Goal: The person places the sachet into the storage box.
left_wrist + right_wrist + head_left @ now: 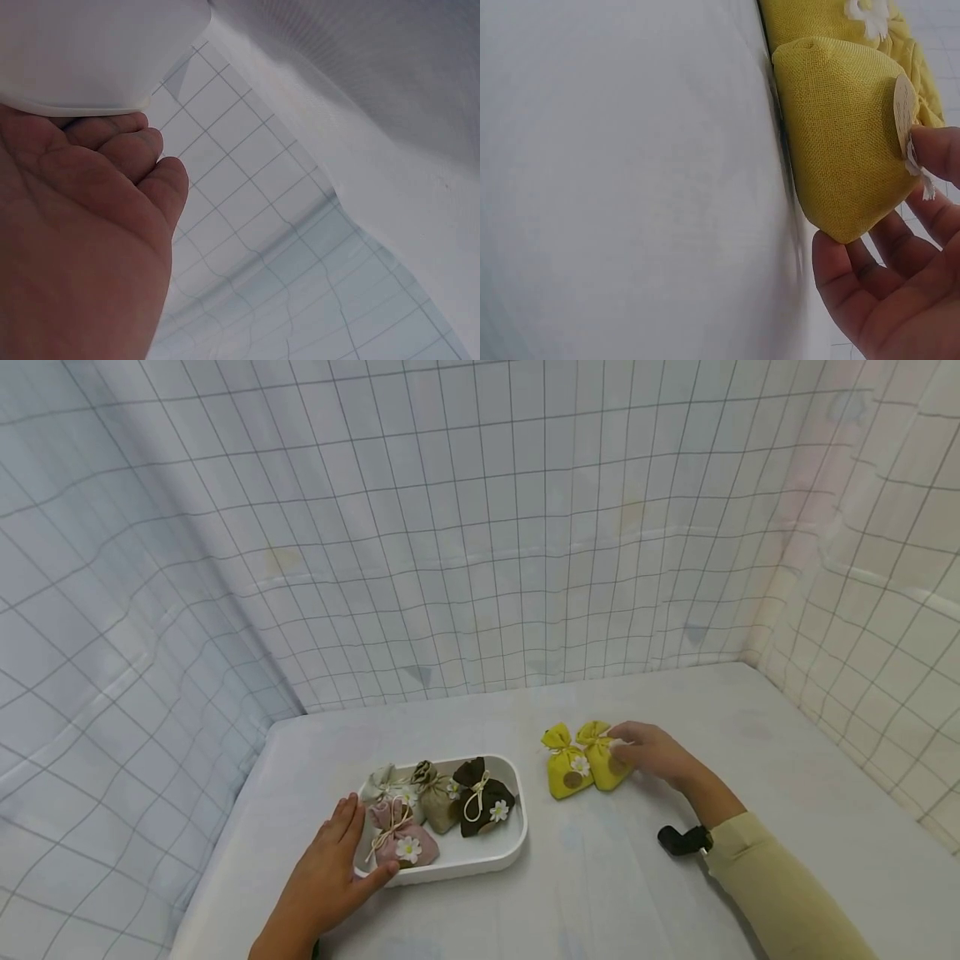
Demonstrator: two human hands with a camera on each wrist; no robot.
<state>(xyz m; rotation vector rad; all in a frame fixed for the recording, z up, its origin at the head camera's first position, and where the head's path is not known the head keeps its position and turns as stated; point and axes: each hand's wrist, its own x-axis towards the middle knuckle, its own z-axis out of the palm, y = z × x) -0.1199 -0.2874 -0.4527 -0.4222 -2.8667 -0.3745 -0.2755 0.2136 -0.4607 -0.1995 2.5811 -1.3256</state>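
Note:
Two yellow drawstring pouches lie side by side on the white cloth. My right hand (pixel 660 755) is at the right-hand yellow pouch (pixel 606 765), thumb on its face beside a round tag and fingers bent along its side, pinching it. The left-hand yellow pouch (pixel 567 774) touches it and carries a white flower. My left hand (pixel 324 863) rests against the left end of a white tray (pixel 480 865), fingers extended along the rim and thumb at the front edge. In the left wrist view those fingertips (pixel 174 180) touch the tray's outside below its rim.
Inside the tray sit a pink pouch (pixel 416 845), a pale grey pouch (pixel 381 782), an olive-brown pouch (pixel 438 802) and a dark brown pouch (pixel 480 802). Grid-patterned curtains (pixel 480 568) enclose the table's back and sides. A black wrist device (pixel 684 841) is on the right forearm.

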